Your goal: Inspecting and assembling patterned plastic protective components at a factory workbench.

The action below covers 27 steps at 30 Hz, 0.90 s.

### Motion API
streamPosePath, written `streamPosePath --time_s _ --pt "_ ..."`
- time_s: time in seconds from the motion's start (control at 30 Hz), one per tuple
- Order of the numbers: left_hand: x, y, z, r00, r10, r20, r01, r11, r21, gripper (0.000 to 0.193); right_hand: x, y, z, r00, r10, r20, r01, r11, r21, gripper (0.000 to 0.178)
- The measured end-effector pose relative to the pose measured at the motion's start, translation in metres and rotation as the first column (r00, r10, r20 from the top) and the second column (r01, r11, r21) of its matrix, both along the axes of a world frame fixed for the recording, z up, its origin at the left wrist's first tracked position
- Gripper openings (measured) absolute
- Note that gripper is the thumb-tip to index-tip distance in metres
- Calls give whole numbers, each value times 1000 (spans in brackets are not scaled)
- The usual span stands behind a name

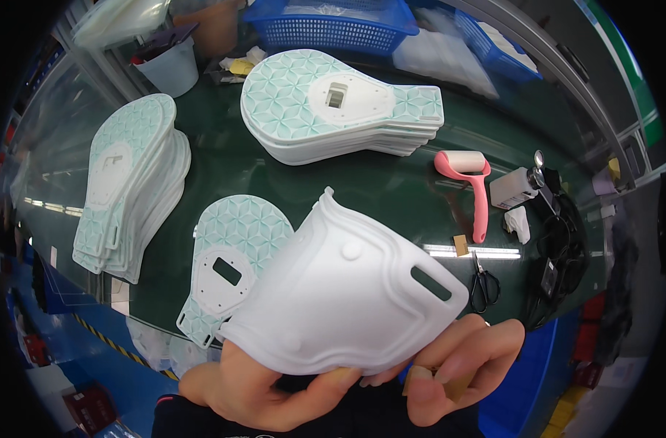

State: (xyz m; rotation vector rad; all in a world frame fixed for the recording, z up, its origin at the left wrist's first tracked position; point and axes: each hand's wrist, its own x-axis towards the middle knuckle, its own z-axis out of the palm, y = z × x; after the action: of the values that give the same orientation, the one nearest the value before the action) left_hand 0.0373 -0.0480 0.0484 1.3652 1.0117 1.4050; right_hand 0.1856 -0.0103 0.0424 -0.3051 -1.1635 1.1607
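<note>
Close in front of me is a white moulded plastic shell (347, 285), tilted, with a slot at its right end. My left hand (267, 398) grips its lower edge, thumb along the rim. By the lower right of the shell, my right hand (472, 361) is closed in a pinch on a small tan piece (458, 381), possibly sandpaper. Behind the shell a single paddle-shaped panel (216, 270) with a pale green petal pattern and a rectangular cutout lies on the dark green table (216, 171), partly covered by the shell.
Similar panels are piled in a left stack (128, 168) and a back stack (296, 102). Rightward lie a pink-handled roller (479, 197), a dispenser bottle (514, 187), crumpled tissue (519, 225), a tan square (461, 245) and black scissors (485, 287). A blue basket (326, 33) stands at the back.
</note>
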Motion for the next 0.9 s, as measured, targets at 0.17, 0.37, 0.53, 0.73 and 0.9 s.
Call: streamPosePath --time_s 0.17,0.37,0.53,0.73,0.9 --pt "-5 1 -5 996 -71 -45 73 997 33 46 -7 -16 10 986 -97 133 114 986 -124 27" --pt "-17 4 -8 977 -177 -115 187 979 82 45 14 6 9 847 -43 529 -134 947 291 30" --pt "-10 12 -3 988 -51 -143 71 988 140 32 2 -5 -2 922 -151 356 112 985 128 18" --pt "-7 13 2 996 9 -93 -2 997 77 21 11 1 5 844 -71 532 -38 981 191 20" --pt "-20 14 -8 962 -97 -257 174 939 296 52 7 17 -7 912 -371 173 359 928 97 26"
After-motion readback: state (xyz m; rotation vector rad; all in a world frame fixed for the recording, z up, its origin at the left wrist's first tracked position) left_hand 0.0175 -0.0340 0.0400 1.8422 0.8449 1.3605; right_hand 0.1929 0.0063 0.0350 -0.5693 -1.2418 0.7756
